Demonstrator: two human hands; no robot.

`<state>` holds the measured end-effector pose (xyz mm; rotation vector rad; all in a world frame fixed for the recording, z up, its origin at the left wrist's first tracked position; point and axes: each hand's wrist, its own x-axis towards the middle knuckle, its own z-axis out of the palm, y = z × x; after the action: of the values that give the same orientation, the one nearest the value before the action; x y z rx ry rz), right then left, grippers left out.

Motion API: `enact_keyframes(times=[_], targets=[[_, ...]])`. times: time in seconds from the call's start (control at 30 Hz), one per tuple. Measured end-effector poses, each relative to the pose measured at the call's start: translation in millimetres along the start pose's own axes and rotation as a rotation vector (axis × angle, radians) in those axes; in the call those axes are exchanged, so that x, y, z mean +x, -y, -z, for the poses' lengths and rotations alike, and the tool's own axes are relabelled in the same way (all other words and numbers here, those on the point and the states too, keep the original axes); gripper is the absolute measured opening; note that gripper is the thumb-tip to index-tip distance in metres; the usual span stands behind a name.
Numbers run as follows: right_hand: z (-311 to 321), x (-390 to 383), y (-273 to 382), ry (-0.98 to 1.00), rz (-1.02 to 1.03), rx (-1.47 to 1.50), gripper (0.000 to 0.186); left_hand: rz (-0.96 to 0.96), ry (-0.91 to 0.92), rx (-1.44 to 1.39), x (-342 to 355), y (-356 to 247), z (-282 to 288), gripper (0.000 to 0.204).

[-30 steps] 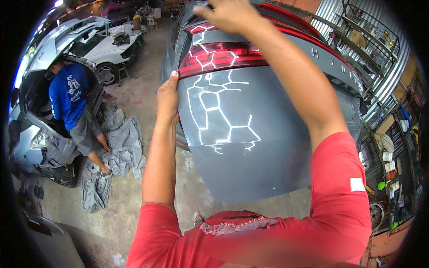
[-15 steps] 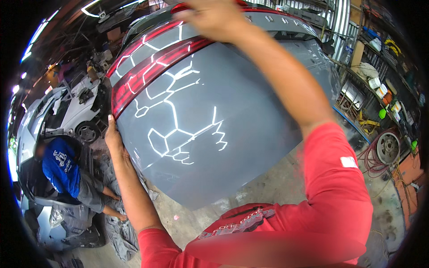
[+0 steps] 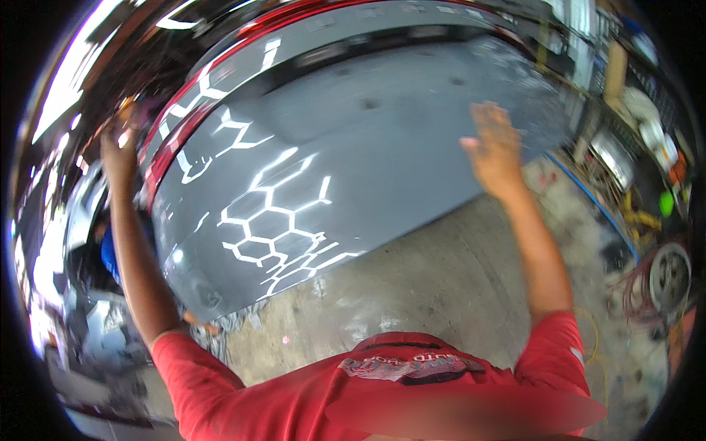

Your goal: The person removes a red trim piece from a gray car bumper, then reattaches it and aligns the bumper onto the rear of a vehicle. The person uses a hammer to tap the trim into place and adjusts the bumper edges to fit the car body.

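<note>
A glossy grey car body panel [image 3: 412, 154] spreads out in front of me, with hexagon-shaped lamp reflections on its left half. A red tail light strip [image 3: 170, 151] runs along its upper left edge. My right hand [image 3: 496, 147] is open, fingers stretched out, over the panel's right part; whether it touches the surface I cannot tell. At the far left, my left hand [image 3: 121, 143] is raised just outside the tail light end. Its fingers are smeared by motion, so its grip is unclear.
A person in blue [image 3: 109, 253] is partly hidden behind my left forearm. At the right are a wheel rim [image 3: 669, 275], a blue hose [image 3: 596, 202] and cluttered shelving. Concrete floor [image 3: 412, 279] lies between me and the panel.
My right hand has come down from the tail light to the panel's right side. My left hand has left the panel's left edge and risen outward. The view has shifted, and the panel appears at a different angle.
</note>
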<state>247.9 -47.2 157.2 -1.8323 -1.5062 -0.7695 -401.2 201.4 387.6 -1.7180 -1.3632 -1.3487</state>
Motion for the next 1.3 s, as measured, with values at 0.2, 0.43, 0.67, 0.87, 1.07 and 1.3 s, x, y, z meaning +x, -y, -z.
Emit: enact_keyframes(times=[0.2, 0.43, 0.67, 0.87, 1.07, 1.3], targets=[[-9, -15, 23, 0.033, -0.004, 0.148, 0.083, -0.427, 0.147, -0.418, 65, -341, -26, 0.067], [21, -12, 13, 0.087, 0.105, 0.373, 0.086, -0.531, 0.363, -0.2, 71, -521, -132, 0.087], [33, -6, -80, 0.227, 0.445, 0.699, 0.079, -0.448, 0.435, 0.268, 22, -545, -234, 0.104], [55, 130, -265, -0.149, 0.209, 0.587, 0.061, -0.505, 0.259, 0.277, 7, -536, -240, 0.097], [17, 328, -344, -0.32, 0.219, 0.699, 0.051, -0.504, 0.289, 0.208, 9, -537, -231, 0.092], [-91, 385, -334, 0.009, 0.29, 0.356, 0.072, -0.288, 0.385, 0.089, 17, -533, -223, 0.077]])
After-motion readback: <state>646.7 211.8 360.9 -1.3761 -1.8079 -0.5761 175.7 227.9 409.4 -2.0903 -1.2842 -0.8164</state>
